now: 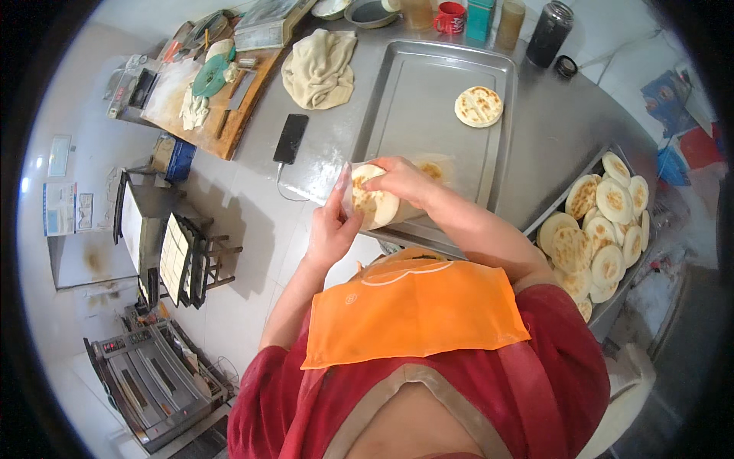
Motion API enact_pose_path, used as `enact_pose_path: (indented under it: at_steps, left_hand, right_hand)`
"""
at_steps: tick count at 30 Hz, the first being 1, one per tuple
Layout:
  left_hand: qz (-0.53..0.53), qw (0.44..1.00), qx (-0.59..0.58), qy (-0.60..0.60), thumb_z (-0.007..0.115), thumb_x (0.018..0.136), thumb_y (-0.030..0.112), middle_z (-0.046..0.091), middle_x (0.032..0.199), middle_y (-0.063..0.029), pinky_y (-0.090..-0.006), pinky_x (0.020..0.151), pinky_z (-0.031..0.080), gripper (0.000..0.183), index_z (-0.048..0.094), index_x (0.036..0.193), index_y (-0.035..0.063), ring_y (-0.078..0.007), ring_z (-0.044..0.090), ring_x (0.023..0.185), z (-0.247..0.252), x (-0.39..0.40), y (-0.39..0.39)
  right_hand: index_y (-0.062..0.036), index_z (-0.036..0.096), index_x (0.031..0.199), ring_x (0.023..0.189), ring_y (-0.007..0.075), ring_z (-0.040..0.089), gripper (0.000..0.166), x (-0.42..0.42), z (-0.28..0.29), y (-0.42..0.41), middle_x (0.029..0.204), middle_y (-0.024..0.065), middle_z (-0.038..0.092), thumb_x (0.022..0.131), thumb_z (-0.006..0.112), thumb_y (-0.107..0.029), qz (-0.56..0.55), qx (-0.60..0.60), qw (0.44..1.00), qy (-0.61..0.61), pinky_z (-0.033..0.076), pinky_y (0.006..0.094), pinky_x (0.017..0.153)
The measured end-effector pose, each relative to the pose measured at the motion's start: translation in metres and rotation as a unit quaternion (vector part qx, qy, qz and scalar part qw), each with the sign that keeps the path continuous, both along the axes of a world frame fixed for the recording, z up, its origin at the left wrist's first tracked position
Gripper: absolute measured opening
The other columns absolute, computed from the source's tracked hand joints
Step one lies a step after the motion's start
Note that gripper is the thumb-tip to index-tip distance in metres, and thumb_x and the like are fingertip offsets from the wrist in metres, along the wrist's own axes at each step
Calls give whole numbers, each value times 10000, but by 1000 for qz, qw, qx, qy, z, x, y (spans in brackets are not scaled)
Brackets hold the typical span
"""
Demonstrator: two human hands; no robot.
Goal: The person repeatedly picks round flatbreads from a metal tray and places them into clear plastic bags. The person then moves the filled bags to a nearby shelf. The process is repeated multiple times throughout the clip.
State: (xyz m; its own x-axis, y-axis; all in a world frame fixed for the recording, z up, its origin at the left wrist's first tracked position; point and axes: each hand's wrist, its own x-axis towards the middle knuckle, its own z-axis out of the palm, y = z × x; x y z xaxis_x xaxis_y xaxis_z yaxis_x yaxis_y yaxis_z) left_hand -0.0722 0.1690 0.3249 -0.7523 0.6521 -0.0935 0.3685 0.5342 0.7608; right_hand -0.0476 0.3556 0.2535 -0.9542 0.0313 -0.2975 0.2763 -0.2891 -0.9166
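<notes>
Over the near left corner of a large metal tray (395,63), my left hand (335,221) holds the edge of a clear plastic bag (346,192). My right hand (401,181) grips a round browned flatbread (375,201), which is at least partly in the bag. Beside my right wrist, another flatbread (430,170) lies on the tray, seemingly under clear plastic and partly hidden by my arm. One more round flatbread (479,107) lies uncovered near the tray's far right.
A metal tray piled with flatbreads (602,229) stands at the right. Left of the large tray are a phone (291,139) with a cable and a crumpled cloth (321,69). A wooden board (252,97) holds a cleaver (241,90). Cups and a dark bottle (549,34) line the back.
</notes>
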Motion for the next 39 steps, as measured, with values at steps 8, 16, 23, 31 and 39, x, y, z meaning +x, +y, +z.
enact_pose_path:
  at_steps: [8,16,23,31,39]
  left_hand:
    - [22,999,46,-5,566,792,25,556,619,-20,-245,587,457,736,317,1481,94,-81,506,561,-13,9,-20]
    - [99,988,93,-74,547,804,-3,522,576,-26,-241,574,440,714,334,1476,110,-86,494,549,-13,-10,-11]
    - [14,945,-56,323,525,865,16,556,610,-129,-315,560,474,486,492,1347,71,-228,576,561,-35,-18,-4]
    - [230,883,367,-181,465,900,36,650,797,-78,-305,739,470,316,577,1181,-55,-164,605,712,14,-36,-2]
    - [174,874,229,-392,519,827,23,607,742,-86,-288,671,465,436,434,1254,-7,-156,558,653,-44,-29,-10]
  right_hand:
    - [57,599,1134,922,253,653,464,-2,26,-16,981,180,666,709,633,-125,86,103,990,52,493,334,834]
    - [-8,591,1187,1020,308,625,544,-9,5,-21,1095,172,652,749,733,-299,9,168,984,56,490,383,855]
    - [-40,651,1008,965,301,632,356,91,-43,107,993,164,657,739,709,-266,141,740,649,106,501,413,827]
    - [-78,642,790,548,262,553,151,91,103,82,624,92,538,673,578,-7,-104,662,646,366,448,362,491]
    - [-22,685,1016,728,214,653,275,112,33,36,842,138,683,781,557,45,-335,451,806,186,503,304,692]
